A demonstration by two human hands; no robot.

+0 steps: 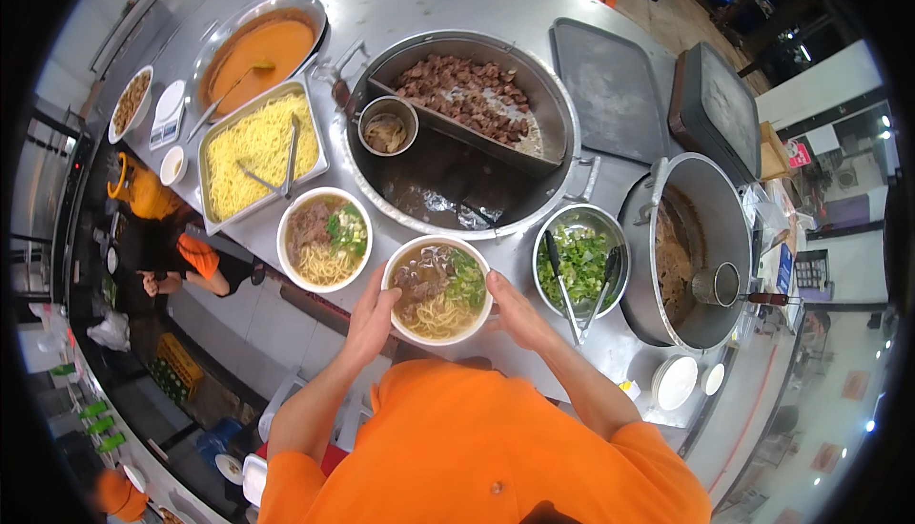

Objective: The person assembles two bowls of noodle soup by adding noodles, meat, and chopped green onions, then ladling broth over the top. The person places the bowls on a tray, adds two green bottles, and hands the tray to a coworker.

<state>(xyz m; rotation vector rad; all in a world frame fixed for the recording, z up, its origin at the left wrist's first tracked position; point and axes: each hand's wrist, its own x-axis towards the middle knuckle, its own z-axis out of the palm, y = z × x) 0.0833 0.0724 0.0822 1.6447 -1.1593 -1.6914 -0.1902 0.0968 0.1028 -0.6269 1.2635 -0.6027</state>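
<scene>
At steel counter (419,4), below frame centre, holding noodle-soup bowl (434,339) between partly curled left hand (371,318) and right hand (518,312).

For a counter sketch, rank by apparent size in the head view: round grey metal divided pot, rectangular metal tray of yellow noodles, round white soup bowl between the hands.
1. Divided pot
2. Noodle tray
3. Soup bowl

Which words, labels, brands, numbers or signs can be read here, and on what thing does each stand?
None can be read with certainty.
White scale: front markings too small.
Red sign at right: markings too small.
Blue-and-white object at right: too small and blurred.
Held noodle bowl: no print visible.
</scene>
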